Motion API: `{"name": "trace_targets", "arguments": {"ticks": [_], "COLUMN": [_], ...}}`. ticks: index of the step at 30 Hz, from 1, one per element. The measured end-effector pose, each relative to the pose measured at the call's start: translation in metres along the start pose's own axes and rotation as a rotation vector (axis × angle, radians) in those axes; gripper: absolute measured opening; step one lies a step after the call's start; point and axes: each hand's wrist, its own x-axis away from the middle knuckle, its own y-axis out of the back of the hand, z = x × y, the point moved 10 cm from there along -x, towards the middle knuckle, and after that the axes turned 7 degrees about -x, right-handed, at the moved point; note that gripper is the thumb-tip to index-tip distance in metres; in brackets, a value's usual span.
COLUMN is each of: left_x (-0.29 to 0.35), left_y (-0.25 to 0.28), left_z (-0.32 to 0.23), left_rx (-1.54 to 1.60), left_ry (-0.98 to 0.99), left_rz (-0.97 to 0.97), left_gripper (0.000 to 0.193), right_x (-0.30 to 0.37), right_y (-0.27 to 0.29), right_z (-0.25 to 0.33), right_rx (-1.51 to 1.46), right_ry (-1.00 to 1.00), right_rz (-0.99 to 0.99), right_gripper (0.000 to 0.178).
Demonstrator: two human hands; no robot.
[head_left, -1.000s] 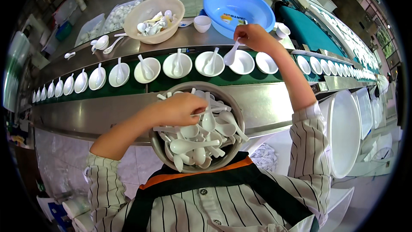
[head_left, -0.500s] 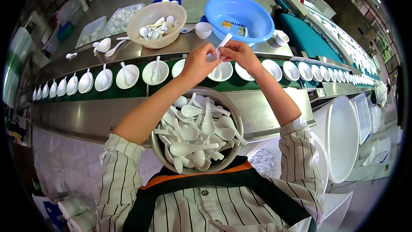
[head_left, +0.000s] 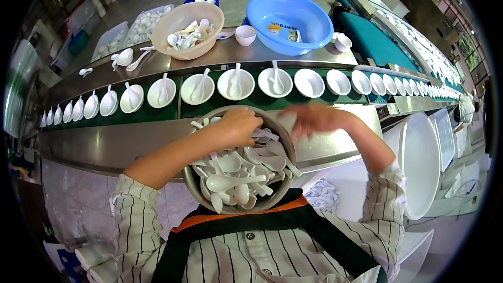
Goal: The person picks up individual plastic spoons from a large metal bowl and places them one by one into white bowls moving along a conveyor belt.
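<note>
My left hand (head_left: 242, 127) is over a metal basin (head_left: 291, 153) heaped with white ceramic soup spoons (head_left: 236, 182). Its fingers are curled round a white spoon (head_left: 264, 134) at the far side of the heap. My right hand (head_left: 313, 119) hovers just right of the basin, smeared by motion, so its fingers cannot be read. Beyond both hands, a row of white bowls runs along a green conveyor belt (head_left: 170, 106). A bowl (head_left: 267, 88) straight ahead has a spoon (head_left: 276, 79) standing in it, as do those to its left. The bowl (head_left: 309, 84) to its right holds no spoon.
Behind the belt, a steel ledge (head_left: 236, 55) carries a beige basin of spoons (head_left: 162, 42), a blue basin (head_left: 319, 36), a small cup (head_left: 245, 35) and another cup (head_left: 343, 42). Large white tubs (head_left: 419, 165) stand at right. A second teal belt (head_left: 374, 36) lies far right.
Both hands have come back from the belt toward the basin, the right one swinging rightward. The spoon they held over a bowl is out of them. The bowls have shifted along the belt.
</note>
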Motion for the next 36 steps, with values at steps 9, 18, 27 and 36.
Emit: {"name": "trace_targets", "arguments": {"ticks": [9, 18, 27, 36], "left_x": [-0.004, -0.018, -0.037, 0.006], "left_y": [0.038, 0.059, 0.055, 0.041], "left_z": [0.01, 0.107, 0.1, 0.076], "left_rx": [0.238, 0.976, 0.991, 0.316], "left_ry": [-0.138, 0.29, 0.231, 0.325], "left_rz": [-0.277, -0.556, -0.399, -0.156], "left_gripper": [0.02, 0.021, 0.022, 0.027], "right_x": [0.046, -0.086, -0.112, -0.086], "right_y": [0.002, 0.159, 0.104, 0.17], "right_z": [0.053, -0.004, 0.035, -0.071], "right_rx": [0.389, 0.599, -0.204, 0.343], "right_ry": [0.313, -0.001, 0.367, 0.163], "right_rz": [-0.402, -0.598, -0.383, -0.986], "right_gripper": [0.015, 0.02, 0.035, 0.022]}}
